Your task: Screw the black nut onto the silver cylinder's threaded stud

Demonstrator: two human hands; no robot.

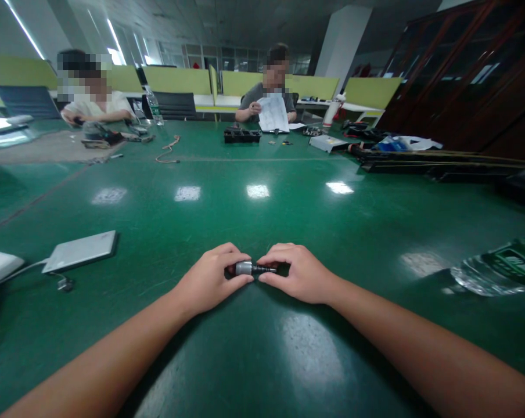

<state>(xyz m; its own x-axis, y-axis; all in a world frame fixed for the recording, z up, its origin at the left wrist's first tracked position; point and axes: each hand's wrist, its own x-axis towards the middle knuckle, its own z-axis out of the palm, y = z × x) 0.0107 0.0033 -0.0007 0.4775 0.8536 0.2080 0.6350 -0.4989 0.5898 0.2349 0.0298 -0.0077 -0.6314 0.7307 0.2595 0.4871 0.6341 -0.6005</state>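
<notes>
A small silver and black cylindrical tool with a thin dark tip lies sideways between my two hands, low over the green table. My left hand is closed round its thicker silver end, thumb below and fingers above. From the other side, my right hand pinches the narrow black part, and the pointed tip shows in the gap between thumb and fingers. The fingertips of both hands almost meet at the tool's middle.
A white flat box with a cable lies at left. At right is a clear plastic bottle on its side. Across the table, one person holds papers behind a black tray; another person sits at far left.
</notes>
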